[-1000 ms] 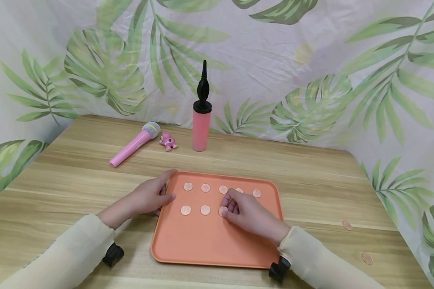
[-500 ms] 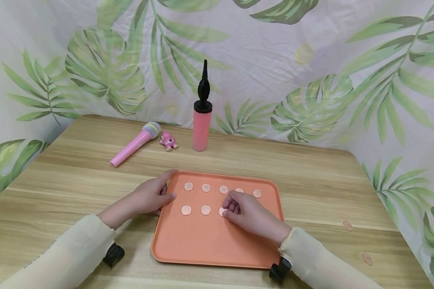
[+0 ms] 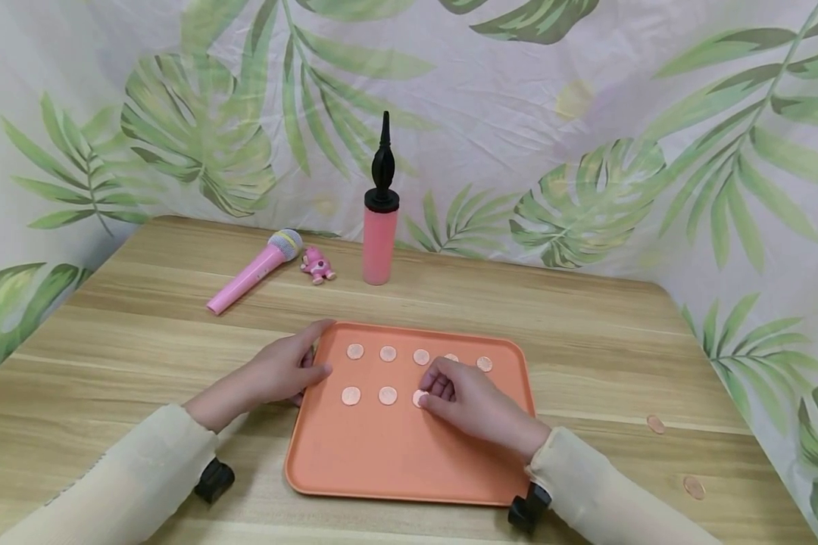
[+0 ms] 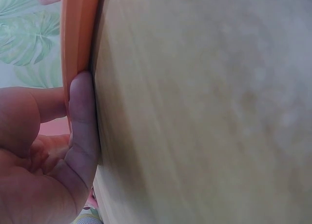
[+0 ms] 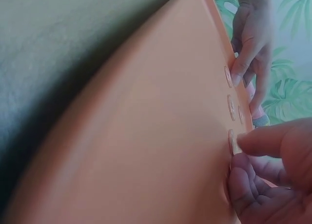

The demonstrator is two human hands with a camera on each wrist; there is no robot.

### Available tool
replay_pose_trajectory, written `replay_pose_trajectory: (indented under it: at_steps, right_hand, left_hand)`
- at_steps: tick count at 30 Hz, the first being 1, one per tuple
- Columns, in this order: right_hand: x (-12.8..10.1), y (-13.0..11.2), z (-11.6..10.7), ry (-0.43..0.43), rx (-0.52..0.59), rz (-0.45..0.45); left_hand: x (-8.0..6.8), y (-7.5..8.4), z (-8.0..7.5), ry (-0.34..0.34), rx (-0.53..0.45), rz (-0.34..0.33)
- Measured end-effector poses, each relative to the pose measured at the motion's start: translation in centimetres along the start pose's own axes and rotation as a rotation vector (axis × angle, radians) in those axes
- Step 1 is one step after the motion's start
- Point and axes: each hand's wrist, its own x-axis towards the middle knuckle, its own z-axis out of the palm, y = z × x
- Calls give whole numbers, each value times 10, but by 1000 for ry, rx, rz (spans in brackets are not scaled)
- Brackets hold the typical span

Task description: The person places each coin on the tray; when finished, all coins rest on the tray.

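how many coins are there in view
10 coins: five in the tray's back row, one partly hidden by the right hand; three in the front row; two on the table. More may be hidden.

My left hand [image 3: 281, 371] lay fingers curled, thumb extended; my right hand [image 3: 465, 400] hovered just beside it, fingertips pinched together.

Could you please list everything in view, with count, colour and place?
tray: one, orange, table centre
coins on tray: eight, copper; five in far row, three in near row
coins on table: two, copper, right of tray
microphone: one, pink, far left, lying
toy: one, pink, beside microphone head
pump: one, pink and black, upright behind tray
table: one, wooden
left hand: holds tray's left rim
right hand: pinches third near-row coin
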Motion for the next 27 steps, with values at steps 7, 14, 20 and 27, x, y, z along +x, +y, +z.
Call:
replay_pose_trajectory:
  at_steps: [7, 14, 20, 27]
  right_hand:
    - [-4, 0, -5, -9, 53, 10]
    - [-13, 2, -13, -26, 132, 5]
    - [-30, 13, -28, 45, 167, -38]
    - [-59, 29, -51, 161, 234, -88]
  left_hand:
    - [1, 0, -1, -3, 9, 1]
    - [1, -1, -1, -5, 9, 3]
    - [2, -1, -2, -4, 22, 10]
    - [2, -1, -1, -11, 12, 0]
